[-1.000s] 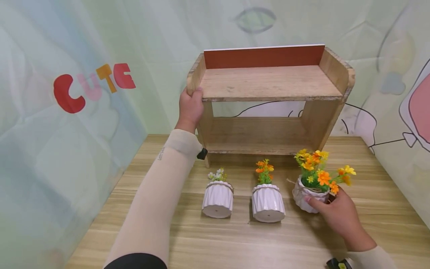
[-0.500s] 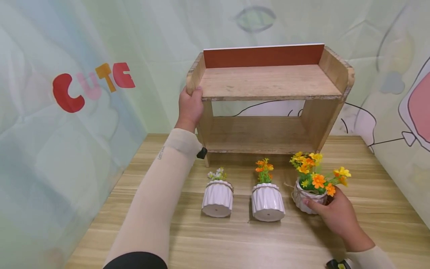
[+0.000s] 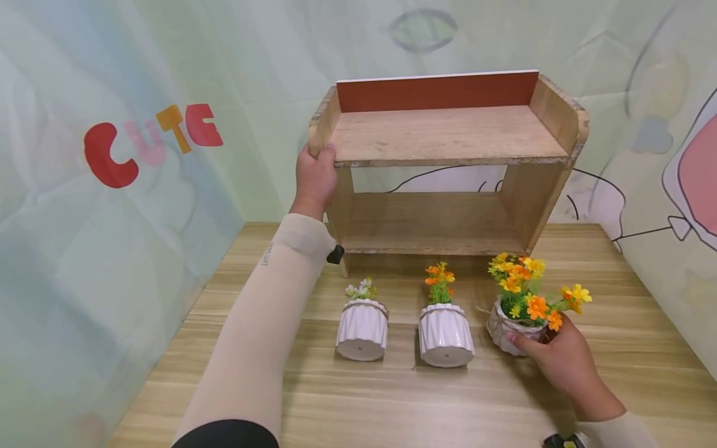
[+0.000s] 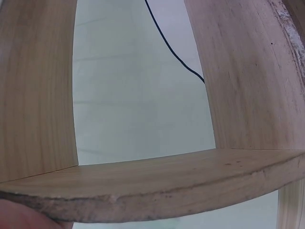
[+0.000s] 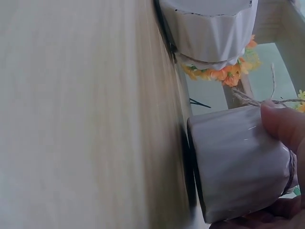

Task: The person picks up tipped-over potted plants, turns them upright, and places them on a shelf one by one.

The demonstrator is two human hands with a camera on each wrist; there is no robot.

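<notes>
A: Currently the left hand (image 3: 315,180) grips the wooden shelf (image 3: 448,134) at its front-left corner, thumb over the top board's edge. Shelf stands at the back of the bench (image 3: 392,398), against the wall.

B: Right hand?

A: The right hand (image 3: 562,361) holds the pot with yellow and orange flowers (image 3: 518,311) from its right side, fingers curled round the white body. Right wrist view shows a fingertip (image 5: 281,126) on the twine band near the rim.

B: Pot on the bench or lifted?

A: Tilted; cannot tell whether its base touches. It is in front of the shelf's right leg, rightmost of three.

B: The others?

A: The pot with orange flowers (image 3: 446,333) is in the middle, just beside the held one. The pot with white flowers (image 3: 362,326) is at left, near the left sleeve (image 3: 263,336). Neither is touched.
</notes>
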